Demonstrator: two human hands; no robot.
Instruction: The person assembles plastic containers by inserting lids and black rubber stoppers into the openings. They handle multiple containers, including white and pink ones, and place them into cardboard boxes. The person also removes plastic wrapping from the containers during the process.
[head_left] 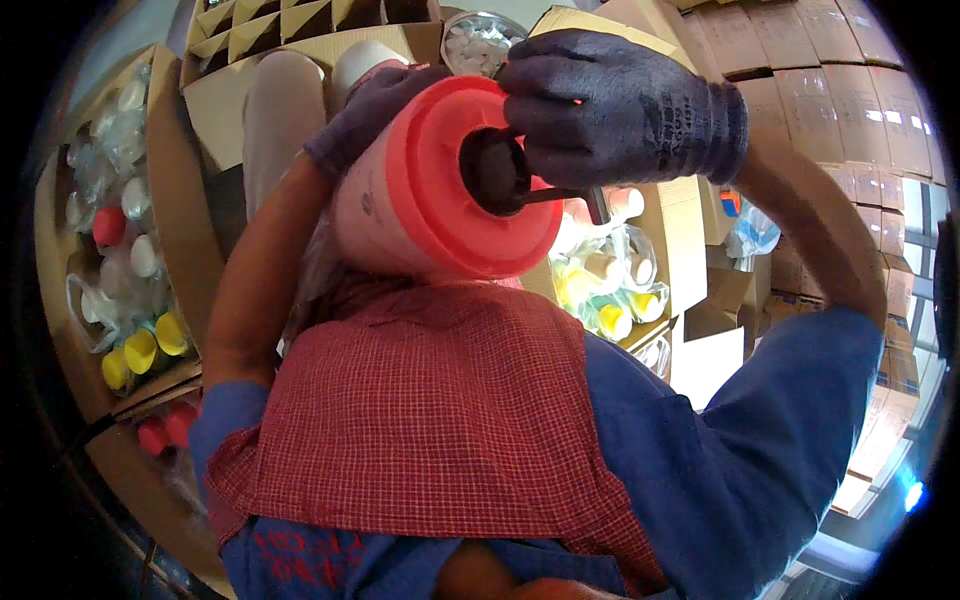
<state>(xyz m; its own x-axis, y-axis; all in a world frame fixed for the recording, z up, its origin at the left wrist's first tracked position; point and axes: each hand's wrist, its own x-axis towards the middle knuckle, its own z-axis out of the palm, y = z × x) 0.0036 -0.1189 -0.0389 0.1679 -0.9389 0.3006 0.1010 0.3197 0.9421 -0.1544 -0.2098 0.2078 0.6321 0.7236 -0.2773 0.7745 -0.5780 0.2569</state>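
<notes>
Well, leftmost stands a carton [185,215] of bagged jars, some with yellow lids [141,351]. Next, the left gloved hand [378,118] lies against a pale pink tub [362,215] tilted at the person's lap; whether its half-hidden fingers grip, I can't tell. The right gloved hand [615,105] curls its fingers beside the red top's [428,175] dark opening [492,172], their hold unclear. Rightmost, brown boxes [822,110] stand stacked.
</notes>
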